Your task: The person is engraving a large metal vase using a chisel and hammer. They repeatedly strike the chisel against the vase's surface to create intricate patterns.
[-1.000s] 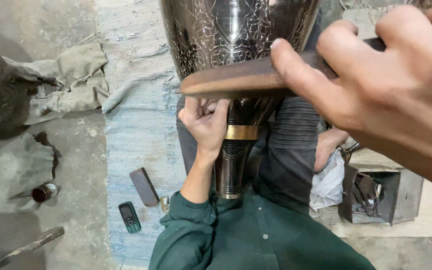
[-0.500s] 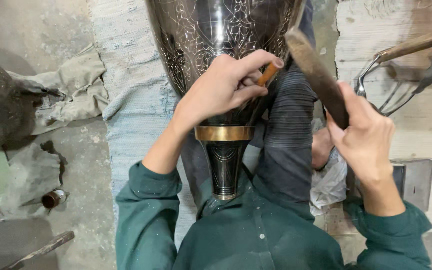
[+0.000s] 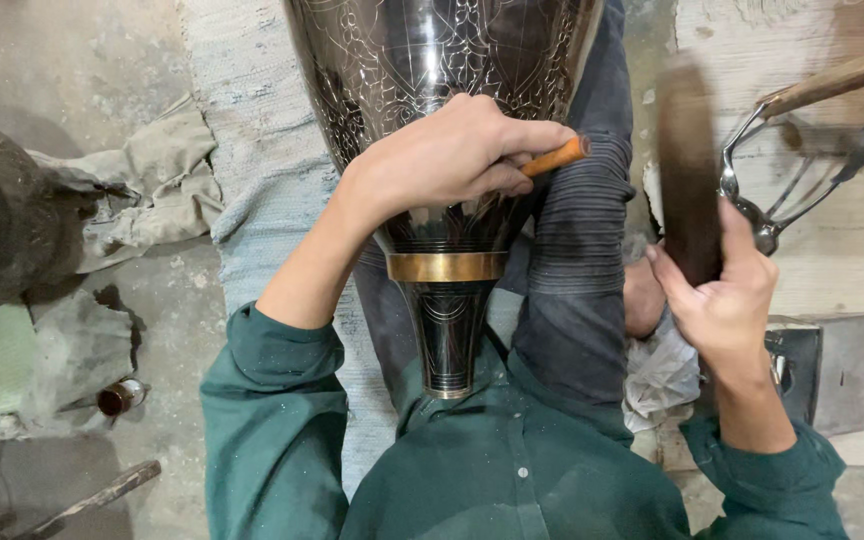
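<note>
the left hand (image 3: 452, 160) rests on the belly of a big engraved metal vase (image 3: 442, 60) and its fingers are closed around a thin chisel with an orange-brown end (image 3: 562, 157); this end sticks out to the right of the knuckles, and the working tip is hidden under the hand. the vase lies along the person's lap, its wide dark body going to the far side and out of the picture, its narrow foot pointing near, toward the green shirt (image 3: 512, 480). a brass-coloured band (image 3: 447, 266) goes around the neck of the vase, just below the hand.

the right hand (image 3: 722, 300) is clenched on a dark wooden mallet (image 3: 689, 170), which stands almost upright and is blurred; it is to the right of the vase and apart from the chisel. between the two hands lies the person's leg in ribbed dark cloth (image 3: 577, 270).

behind the mallet, at the far right, a metal wire tool with a wooden handle (image 3: 802, 130) lies on a pale board. a grey metal box (image 3: 832, 370) stands near the right wrist, and crumpled white plastic (image 3: 662, 375) is beside the leg. under the vase there is a light woven mat (image 3: 252, 150). at the left lie grey rags (image 3: 152, 190), a dark round vessel (image 3: 2, 230) and a small brown bottle (image 3: 117, 397) on its side; i cannot see any label on it.
</note>
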